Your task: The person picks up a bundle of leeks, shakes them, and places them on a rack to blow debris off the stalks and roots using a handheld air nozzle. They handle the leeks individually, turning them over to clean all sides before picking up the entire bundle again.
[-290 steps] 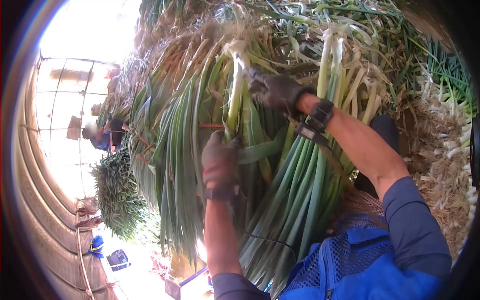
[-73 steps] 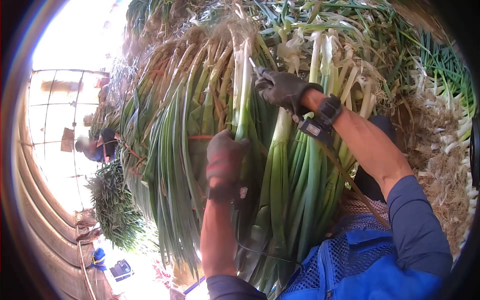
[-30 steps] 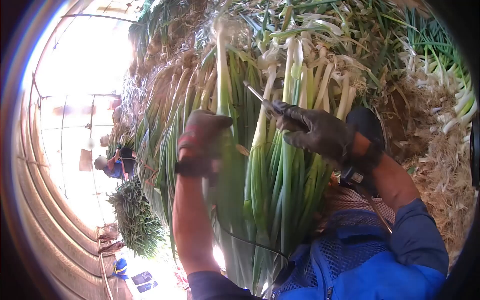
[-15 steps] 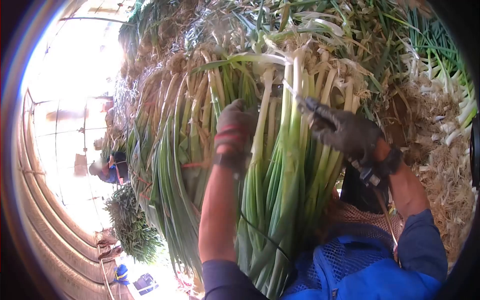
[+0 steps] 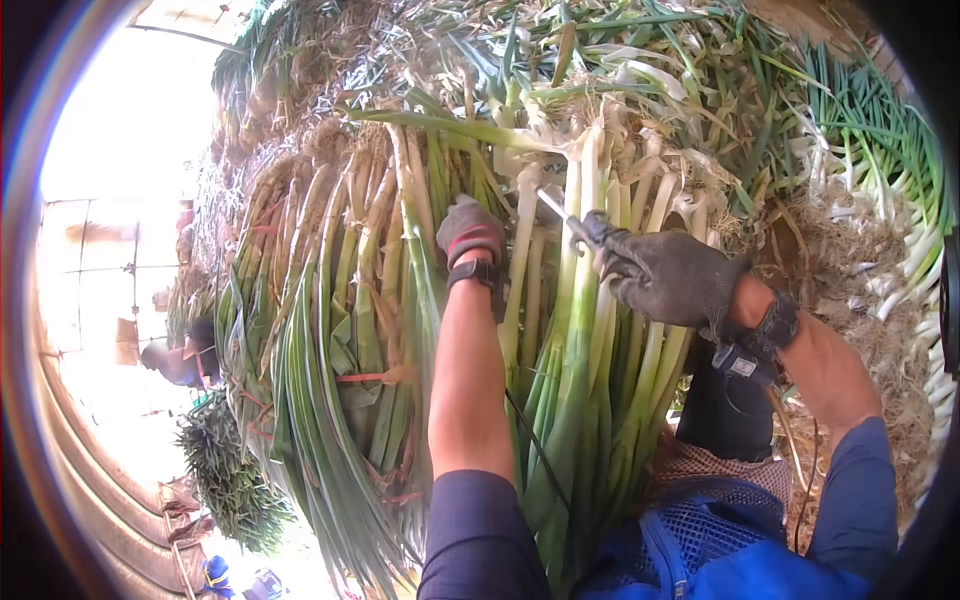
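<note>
My left hand [image 5: 470, 232], in a dark glove with a red band, is among the stalks of the leafy green onions; its fingers are partly hidden, so I cannot tell what it holds. My gloved right hand [image 5: 665, 272] is closed around a slim metal-tipped tool [image 5: 556, 207], which points up and left across the pale stems. Long green onions [image 5: 578, 330] lie below and between both hands, roots toward the top. More onions [image 5: 318, 330], tied with red bands, lie left of my left arm.
Loose onion leaves [image 5: 690, 90] heap up behind the bundles. Roots and white bulbs [image 5: 870, 290] cover the right side. At the far left another person [image 5: 185, 358] is beside a pile of greens [image 5: 228, 470]. A black cable hangs near my left forearm.
The view has shifted, and the bundles on the left appear wider. The tool in my right hand now lies across the stems with its tip further left.
</note>
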`<state>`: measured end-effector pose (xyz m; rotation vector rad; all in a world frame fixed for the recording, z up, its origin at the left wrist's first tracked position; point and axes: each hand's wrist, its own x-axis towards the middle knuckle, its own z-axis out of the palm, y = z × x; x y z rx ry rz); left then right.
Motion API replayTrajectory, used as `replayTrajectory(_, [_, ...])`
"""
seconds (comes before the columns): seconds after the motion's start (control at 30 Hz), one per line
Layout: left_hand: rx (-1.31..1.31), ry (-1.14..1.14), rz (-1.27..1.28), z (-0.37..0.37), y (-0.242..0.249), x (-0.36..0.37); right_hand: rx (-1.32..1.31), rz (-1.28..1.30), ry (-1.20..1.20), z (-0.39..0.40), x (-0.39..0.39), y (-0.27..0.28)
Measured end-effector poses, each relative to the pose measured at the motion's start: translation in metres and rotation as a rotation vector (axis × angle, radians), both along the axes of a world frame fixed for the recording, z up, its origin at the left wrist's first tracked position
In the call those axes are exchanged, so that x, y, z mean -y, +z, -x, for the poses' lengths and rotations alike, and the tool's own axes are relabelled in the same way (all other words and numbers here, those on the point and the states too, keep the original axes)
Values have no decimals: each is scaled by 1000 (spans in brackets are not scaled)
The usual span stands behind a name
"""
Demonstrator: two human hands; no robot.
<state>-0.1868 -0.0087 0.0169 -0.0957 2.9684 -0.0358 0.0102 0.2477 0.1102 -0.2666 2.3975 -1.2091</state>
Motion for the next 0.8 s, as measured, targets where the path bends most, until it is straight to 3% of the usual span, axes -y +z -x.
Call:
replayTrajectory(0.07, [115, -41, 23, 0, 5, 2, 72, -148, 102, 5, 8, 16])
replayTrajectory(0.23, [256, -50, -54, -16, 9, 2, -26, 21, -4, 12, 8, 4])
replayTrajectory(0.33, [287, -23, -147, -47, 12, 17, -134, -106, 130, 19, 6, -19])
replayTrajectory(0.43, [249, -76, -168, -86, 35, 25, 86, -254, 237, 40, 18, 21])
replayTrajectory(0.47, [239, -86, -167, -90, 32, 30, 166, -214, 158, 52, 20, 16])
replayTrajectory(0.57, [239, -81, -192, -93, 32, 33, -163, -56, 303, 73, 30, -11])
replayTrajectory(0.67, [218, -72, -183, -93, 31, 34, 102, -259, 384, 93, 47, 7])
replayTrajectory(0.7, [248, -57, -188, -94, 35, 33, 83, -352, 329, 104, 52, 3])
replayTrajectory(0.77, [306, -30, -203, -94, 42, 32, 74, -170, 330, 110, 50, -5])
replayTrajectory(0.8, [309, -26, -205, -93, 39, 33, 53, -217, 360, 113, 52, -9])
